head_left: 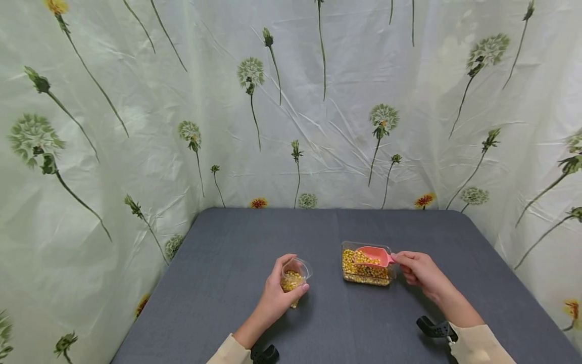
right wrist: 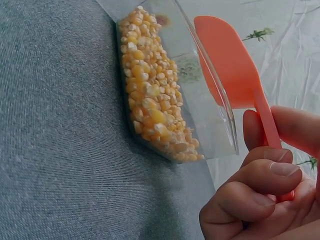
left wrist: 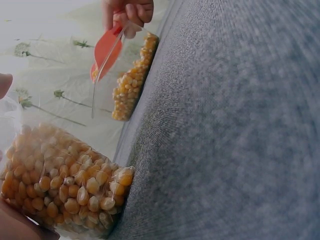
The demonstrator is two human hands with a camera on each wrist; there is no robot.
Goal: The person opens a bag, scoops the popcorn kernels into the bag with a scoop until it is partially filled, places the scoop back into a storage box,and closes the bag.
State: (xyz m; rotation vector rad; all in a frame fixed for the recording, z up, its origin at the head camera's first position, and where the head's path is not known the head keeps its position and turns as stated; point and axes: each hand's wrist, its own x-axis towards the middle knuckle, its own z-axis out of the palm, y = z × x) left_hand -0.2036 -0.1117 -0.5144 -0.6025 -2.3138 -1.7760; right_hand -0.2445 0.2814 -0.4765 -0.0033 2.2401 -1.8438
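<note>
My right hand (head_left: 424,273) grips the handle of a coral-pink scoop (right wrist: 230,60), fingers curled round it. The scoop is held over a clear rectangular container (head_left: 391,277), its blade overlapping the rim and carrying some corn kernels. Yellow kernels (right wrist: 152,95) fill the lower part of that container, which stands on the table. To the left, my left hand (head_left: 276,293) holds a clear plastic cup (head_left: 303,265) between thumb and fingers. In the left wrist view, corn kernels (left wrist: 70,180) fill much of this cup, and its base sits close to the tabletop.
A dark grey cloth covers the table (head_left: 254,237). Behind it and along the sides hangs a pale curtain (head_left: 218,101) printed with dandelions. Black wrist straps (head_left: 434,327) show at both sleeves.
</note>
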